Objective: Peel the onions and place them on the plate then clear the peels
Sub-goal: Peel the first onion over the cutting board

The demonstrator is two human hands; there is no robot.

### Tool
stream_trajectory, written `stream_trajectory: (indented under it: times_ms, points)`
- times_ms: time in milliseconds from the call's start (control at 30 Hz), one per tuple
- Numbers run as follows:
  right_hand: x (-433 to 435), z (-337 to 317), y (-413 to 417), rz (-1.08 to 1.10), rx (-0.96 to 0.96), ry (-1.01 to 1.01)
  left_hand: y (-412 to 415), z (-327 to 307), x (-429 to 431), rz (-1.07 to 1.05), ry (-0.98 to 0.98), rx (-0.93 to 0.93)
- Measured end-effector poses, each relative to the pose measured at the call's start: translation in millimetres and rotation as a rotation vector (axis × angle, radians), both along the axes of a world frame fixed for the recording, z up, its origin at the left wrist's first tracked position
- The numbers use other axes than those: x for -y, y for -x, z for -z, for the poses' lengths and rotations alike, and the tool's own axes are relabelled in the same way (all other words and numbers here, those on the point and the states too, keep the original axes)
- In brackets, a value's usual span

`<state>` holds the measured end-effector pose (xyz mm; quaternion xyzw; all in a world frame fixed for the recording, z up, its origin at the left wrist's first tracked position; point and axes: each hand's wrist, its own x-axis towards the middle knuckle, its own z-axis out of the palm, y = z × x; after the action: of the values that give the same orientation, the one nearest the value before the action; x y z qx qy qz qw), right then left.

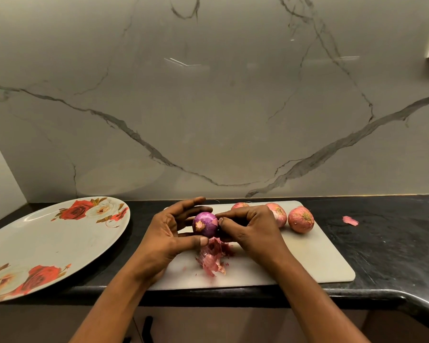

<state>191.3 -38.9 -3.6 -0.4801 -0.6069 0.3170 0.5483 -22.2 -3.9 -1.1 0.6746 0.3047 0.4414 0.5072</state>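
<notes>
Peeling is under way at the middle of the scene: the left hand [170,235] cradles the purple onion [205,224], thumb beneath and fingers curled round its far side, so the bulb is held steady just above the cutting board [307,258]. The right hand [252,231] closes on the onion's right side, thumb and forefinger pinched together against it, apparently on a last scrap of papery skin; a pale patch of peel still clings to the left face of the bulb, so this one seems nearly but not wholly bare. Holding it over the board looks deliberate, since whatever comes off drops onto the pile of peels [213,259] lying directly below the hands, near the board's front edge. Further right, along the board's far side, three unpeeled onions [300,219] wait in a row, the leftmost mostly hidden behind the right hand. One stray peel [350,220] has landed off the board on the dark tabletop [394,246], to the right. Well to the left sits the large plate [47,241], which carries only its printed roses; no onion lies on it. By my reckoning the task is in its early part, with clearing the peels to come last.
</notes>
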Motion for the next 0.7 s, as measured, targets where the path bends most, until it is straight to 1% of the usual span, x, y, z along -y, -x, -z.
stream_trajectory:
  times_ms: [367,500,700]
  points:
    - [0.1,-0.3,-3.0,-0.018,0.068,0.022,0.2,-1.0,0.2,0.012,0.003,-0.039]
    - [0.9,-1.9,-1.3,-0.021,0.001,0.025,1.3,-1.1,0.6,0.024,0.014,-0.005]
    - [2.0,-3.3,0.9,0.013,-0.018,0.015,1.0,-1.0,1.7,0.014,0.024,0.026]
